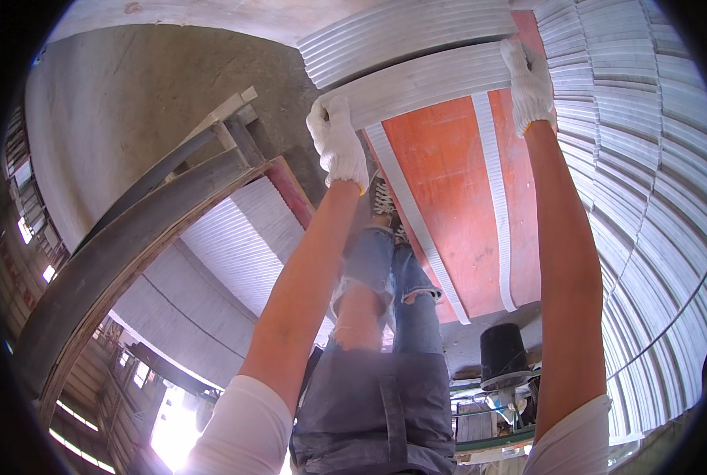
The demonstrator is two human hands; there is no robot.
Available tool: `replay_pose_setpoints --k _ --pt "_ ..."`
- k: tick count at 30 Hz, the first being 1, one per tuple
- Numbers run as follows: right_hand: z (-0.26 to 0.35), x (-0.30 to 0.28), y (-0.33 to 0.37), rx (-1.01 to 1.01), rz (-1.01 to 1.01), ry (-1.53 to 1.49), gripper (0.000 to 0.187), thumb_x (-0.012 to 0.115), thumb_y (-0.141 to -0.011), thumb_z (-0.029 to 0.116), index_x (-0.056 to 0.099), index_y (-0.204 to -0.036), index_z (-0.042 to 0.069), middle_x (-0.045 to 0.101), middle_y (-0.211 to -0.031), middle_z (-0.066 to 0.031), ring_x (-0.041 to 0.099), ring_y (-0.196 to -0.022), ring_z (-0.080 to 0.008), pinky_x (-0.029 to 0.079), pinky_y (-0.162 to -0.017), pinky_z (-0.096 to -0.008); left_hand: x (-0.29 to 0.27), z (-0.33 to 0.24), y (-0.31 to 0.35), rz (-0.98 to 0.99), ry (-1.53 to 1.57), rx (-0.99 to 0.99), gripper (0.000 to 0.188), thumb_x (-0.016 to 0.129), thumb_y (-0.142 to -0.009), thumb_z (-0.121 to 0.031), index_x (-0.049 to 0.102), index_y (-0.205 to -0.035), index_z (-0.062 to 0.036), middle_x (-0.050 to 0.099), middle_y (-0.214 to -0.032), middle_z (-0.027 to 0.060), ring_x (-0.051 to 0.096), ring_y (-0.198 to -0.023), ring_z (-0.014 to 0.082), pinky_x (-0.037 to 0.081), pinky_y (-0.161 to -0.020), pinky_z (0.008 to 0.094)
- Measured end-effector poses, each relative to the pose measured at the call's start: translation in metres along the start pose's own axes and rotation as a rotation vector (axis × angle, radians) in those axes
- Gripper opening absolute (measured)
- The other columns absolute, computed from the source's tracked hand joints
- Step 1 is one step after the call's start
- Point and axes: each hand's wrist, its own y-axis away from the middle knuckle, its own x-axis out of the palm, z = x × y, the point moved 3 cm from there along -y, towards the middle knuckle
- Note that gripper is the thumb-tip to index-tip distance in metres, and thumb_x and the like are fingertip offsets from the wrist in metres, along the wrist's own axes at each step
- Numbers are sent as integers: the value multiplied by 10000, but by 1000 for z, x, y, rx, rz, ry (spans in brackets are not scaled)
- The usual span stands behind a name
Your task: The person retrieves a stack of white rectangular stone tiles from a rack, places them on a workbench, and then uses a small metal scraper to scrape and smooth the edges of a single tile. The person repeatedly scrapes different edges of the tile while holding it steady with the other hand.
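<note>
Both of my hands wear white knit gloves. My left hand (337,141) grips the left end of a long pale grey board (428,83), fingers curled round it. At the board's other end, my right hand (530,89) is closed on it too. The board lies crosswise over the far part of an orange-red panel (440,150), and its underside is hidden. Two pale strips, a left strip (416,214) and a right strip (492,190), run lengthwise on the panel. Just beyond the board is a stack of ridged pale grey boards (409,36), with a dark gap between.
Tall stacks of pale grey slats (646,158) rise on the right. A dark-edged wooden frame (147,206) stands at left, with more grey boards (231,229) by it. A black bucket-like object (504,352) is near my right forearm. Concrete floor (211,71) shows at far left.
</note>
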Motion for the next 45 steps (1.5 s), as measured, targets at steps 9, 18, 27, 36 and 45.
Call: replay_pose_setpoints --k 9,18,27,36,45 --pt "4 2 3 -53 17 -115 492 792 -894 375 658 -1249 63 653 -1175 -14 572 -1104 -124 424 -1032 -305 -2 4 -2 54 41 27 349 591 -1020 -297 564 -1294 -82 552 -1189 -2 463 -1140 120 351 -1060 320" --pt "2 0 7 -98 65 -250 449 760 -924 306 658 -1279 49 674 -1202 -30 597 -1123 -145 437 -1033 -306 -6 5 4 90 51 20 431 586 -1019 -278 516 -1402 -92 527 -1269 10 455 -1191 132 339 -1085 310" --pt "10 -3 20 -193 -37 260 438 632 -968 461 672 -1295 173 695 -1215 -29 622 -1130 -191 396 -1085 -385 -10 15 -3 90 -7 36 569 624 -1001 -283 422 -1495 -85 514 -1378 62 460 -1293 177 350 -1125 355" --pt "3 -13 25 -604 -16 636 511 604 -968 498 566 -1385 204 651 -1321 -36 607 -1216 -228 334 -1166 -492 -26 0 8 236 -1000 741 779 831 -790 -394 474 -1409 -84 547 -1380 112 511 -1302 296 463 -1071 453" --pt "25 -35 25 -746 353 995 758 827 -765 178 485 -1440 203 495 -1485 -55 568 -1252 -323 507 -1033 -389 -13 -14 -7 356 -1451 707 762 873 -726 -373 509 -1345 -117 554 -1386 99 532 -1285 333 535 -981 485"
